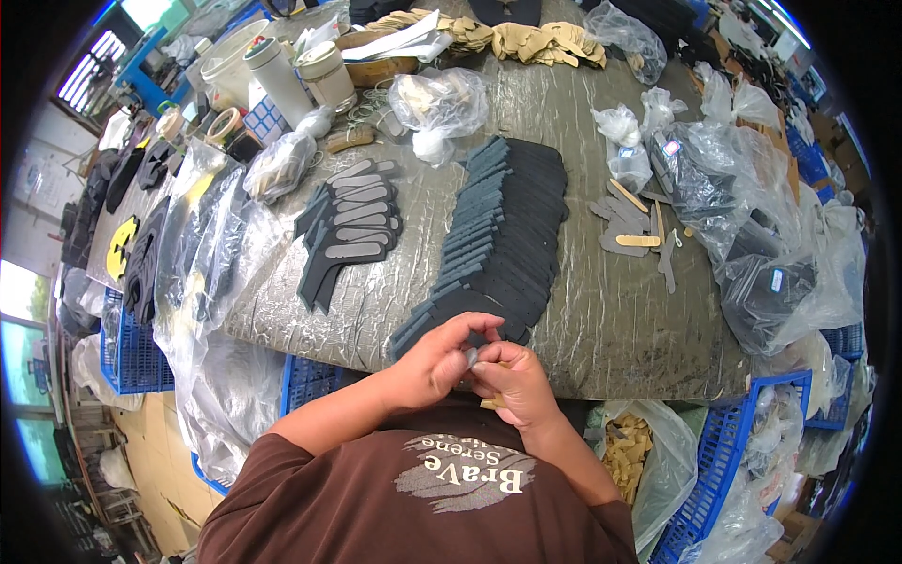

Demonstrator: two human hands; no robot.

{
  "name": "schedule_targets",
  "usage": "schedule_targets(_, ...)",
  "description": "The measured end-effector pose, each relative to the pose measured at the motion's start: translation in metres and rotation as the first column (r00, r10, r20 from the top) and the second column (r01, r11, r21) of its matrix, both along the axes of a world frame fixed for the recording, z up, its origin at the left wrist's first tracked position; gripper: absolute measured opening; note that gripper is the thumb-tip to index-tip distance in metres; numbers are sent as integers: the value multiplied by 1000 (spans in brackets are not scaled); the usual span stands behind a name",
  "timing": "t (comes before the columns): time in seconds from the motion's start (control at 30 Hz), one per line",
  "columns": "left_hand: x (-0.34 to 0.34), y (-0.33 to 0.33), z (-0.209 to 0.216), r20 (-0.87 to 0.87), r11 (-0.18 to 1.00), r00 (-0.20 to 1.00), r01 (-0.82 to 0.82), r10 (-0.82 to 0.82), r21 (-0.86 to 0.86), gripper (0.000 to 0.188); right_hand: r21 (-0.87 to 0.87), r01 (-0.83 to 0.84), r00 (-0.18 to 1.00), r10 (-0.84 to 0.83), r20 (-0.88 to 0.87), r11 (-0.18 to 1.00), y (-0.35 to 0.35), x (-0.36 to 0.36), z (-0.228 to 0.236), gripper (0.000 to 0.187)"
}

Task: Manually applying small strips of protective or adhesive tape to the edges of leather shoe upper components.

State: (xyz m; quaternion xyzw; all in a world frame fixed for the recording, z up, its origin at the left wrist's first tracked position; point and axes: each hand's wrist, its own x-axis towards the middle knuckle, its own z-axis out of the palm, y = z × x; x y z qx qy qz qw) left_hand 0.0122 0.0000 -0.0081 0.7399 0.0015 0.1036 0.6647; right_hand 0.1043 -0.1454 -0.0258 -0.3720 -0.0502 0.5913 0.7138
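Observation:
My left hand (435, 362) and my right hand (515, 381) meet close to my body at the table's near edge. Their fingertips pinch a small pale grey piece (472, 357), mostly covered by the fingers. A tan strip (493, 402) pokes out beneath my right hand; its kind is unclear. Just beyond my hands lies a long overlapping row of dark flat pieces (531, 216) with blue-grey edges along its left side. To its left, a smaller fanned group of dark pieces (324, 268) carries grey rounded strips (362, 230).
Wooden sticks (639, 242) and loose grey strips (625, 218) lie on the right. Clear plastic bags (775, 235) heap along the right edge. Jars (326, 75), a white cylinder (277, 80) and tan pieces (545, 44) stand or lie farther back. Blue crates (700, 498) flank the table below.

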Motion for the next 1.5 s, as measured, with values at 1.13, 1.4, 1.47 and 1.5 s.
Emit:
schedule_targets(1.13, -6, 21, 2, -562, 922, 733, -338, 383, 188, 11, -72, 275, -478, 201, 855, 959, -27, 9, -17, 24)
schedule_targets(1.4, -5, 22, -2, -562, 906, 710, -335, 424, 260, 12, -90, 258, -492, 211, 845, 962, -28, 11, -15, 24)
schedule_targets(1.47, -4, 21, -1, -562, 904, 708, -338, 428, 263, 13, -108, 256, -467, 221, 856, 961, -27, 11, -14, 24)
schedule_targets(1.5, -4, 21, -1, -561, 903, 708, -339, 430, 264, 13, -108, 256, -466, 221, 857, 961, -27, 11, -14, 24)
